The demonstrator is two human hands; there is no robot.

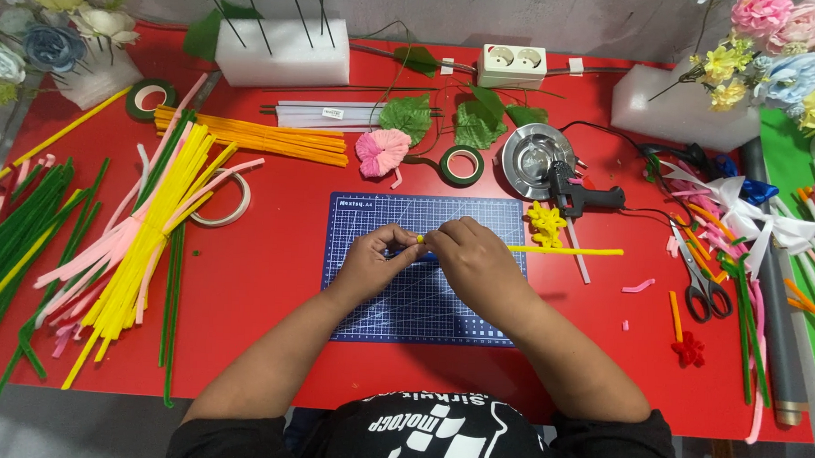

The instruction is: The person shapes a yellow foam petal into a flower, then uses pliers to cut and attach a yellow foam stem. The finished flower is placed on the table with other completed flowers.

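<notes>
From my remote seat I see both hands meeting over the blue cutting mat [423, 297], which lies on the red table [270, 278]. My left hand [370, 259] has its fingers curled in, pinching the near end of a yellow pipe cleaner [565, 251] between thumb and forefinger. My right hand [474, 258] is closed over the same end from the other side, fingertips touching those of the left; a small yellow tip shows between them. The rest of the pipe cleaner runs straight out to the right, past the mat's edge and over the table. Just behind it lies a small yellow curled piece [545, 225], beside a black glue gun [576, 194] and a round metal dish [532, 152]. Further back sit a pink folded flower [381, 151], a roll of green tape [461, 165] and some green leaves [407, 116]. To the left lies a big bundle of yellow and pink pipe cleaners [146, 229], with green ones [14, 233] near the table's edge. Scissors [699, 280] lie to the right, well apart from the hands.
</notes>
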